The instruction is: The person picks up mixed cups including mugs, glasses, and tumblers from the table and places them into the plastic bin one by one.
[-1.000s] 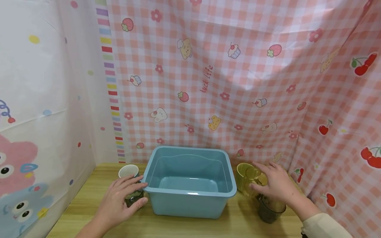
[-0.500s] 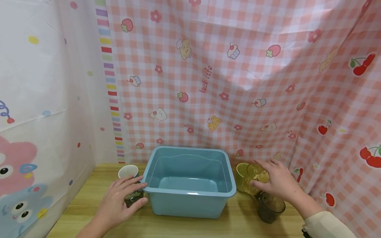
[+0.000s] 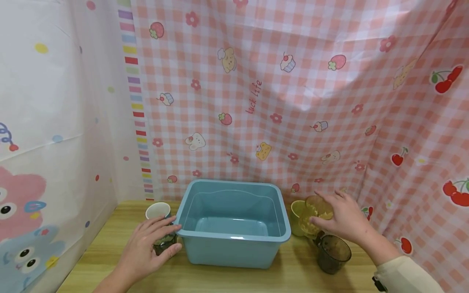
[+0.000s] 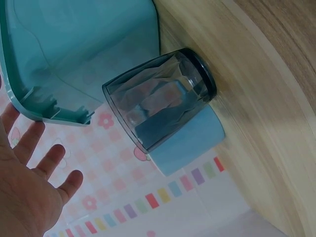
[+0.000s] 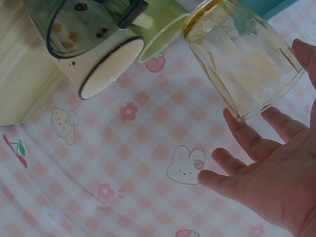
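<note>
My right hand pinches a clear amber tumbler near its rim, thumb on one side and fingertips on the other. The right wrist view shows the tumbler raised off the table, its faceted wall see-through. A green cup stands behind it in the head view. My left hand is spread, its fingertips at the left rim of the blue plastic tub. Below that hand stand a smoky clear tumbler and a light-blue cup with a white inside.
A smoky tumbler stands at the right front of the wood-grain table. Behind it is a cream mug with a dark rim. Checked cloth hangs behind the table and at the right; a white cloth hangs at the left.
My right hand has lifted the amber tumbler slightly up and to the right, uncovering more of the smoky tumbler and green cup. My left hand stays at the tub.
</note>
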Tool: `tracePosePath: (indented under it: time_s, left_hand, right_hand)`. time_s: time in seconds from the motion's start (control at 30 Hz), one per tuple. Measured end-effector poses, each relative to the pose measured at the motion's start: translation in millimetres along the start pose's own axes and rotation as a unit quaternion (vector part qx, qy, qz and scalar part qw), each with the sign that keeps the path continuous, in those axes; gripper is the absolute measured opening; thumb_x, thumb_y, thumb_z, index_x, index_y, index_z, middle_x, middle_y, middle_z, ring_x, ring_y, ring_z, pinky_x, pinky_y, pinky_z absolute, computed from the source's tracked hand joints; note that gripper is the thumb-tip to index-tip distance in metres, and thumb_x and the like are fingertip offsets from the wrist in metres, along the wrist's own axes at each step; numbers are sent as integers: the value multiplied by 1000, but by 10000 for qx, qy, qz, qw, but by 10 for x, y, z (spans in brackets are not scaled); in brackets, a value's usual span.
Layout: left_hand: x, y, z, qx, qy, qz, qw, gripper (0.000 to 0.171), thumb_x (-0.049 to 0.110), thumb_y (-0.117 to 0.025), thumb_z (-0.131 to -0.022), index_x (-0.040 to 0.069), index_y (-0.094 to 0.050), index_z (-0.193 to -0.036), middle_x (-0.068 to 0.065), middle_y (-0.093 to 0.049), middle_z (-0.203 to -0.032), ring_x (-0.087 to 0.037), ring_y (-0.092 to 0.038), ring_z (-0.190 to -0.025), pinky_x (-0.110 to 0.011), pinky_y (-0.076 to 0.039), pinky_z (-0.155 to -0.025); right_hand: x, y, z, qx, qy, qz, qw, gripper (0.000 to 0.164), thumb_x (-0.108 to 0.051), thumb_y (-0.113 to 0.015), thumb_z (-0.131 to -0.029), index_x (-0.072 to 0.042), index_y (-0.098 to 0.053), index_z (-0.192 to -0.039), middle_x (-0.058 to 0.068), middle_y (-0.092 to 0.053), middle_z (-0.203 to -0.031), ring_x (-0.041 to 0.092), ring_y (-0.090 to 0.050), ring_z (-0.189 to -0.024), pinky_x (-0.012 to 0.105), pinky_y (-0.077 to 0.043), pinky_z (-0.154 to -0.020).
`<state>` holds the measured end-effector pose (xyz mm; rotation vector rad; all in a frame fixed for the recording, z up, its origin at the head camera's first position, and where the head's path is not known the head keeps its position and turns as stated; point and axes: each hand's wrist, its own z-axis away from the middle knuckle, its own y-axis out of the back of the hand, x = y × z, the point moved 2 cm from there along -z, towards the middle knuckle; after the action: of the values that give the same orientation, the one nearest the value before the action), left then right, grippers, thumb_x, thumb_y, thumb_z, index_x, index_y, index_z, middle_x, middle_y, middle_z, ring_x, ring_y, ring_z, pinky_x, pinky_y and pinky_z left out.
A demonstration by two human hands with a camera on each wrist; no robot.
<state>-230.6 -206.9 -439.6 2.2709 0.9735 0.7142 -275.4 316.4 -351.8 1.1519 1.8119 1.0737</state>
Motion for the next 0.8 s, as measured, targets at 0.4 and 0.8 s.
tracePosePath:
  time_s: [0.4,0.8]
  left_hand:
    - [7,13,5,2,-279,-238,9993,50,36,-91,-81,24,-79,-128,-5,-73,-141,-43,-65,-128,-72,-45,-103]
    - [-7,10,24,-35,-381,-411,9984,51,41,-90,-84,24,-77,-130,-4,-72,-143,-41,-64,-131,-73,-43,-106]
  right_hand:
    - [-50,174,-99,83,102,-87,9999,82,-50,-86,-87,-11,-58,-153,26,-66,-145,65,-46,-139,84,-38,-107]
    - [-136,271,-164,161,174,-74,9997,83,-51,-85,-87,-12,-57,-154,23,-65,-148,64,-45,-141,85,-35,-108]
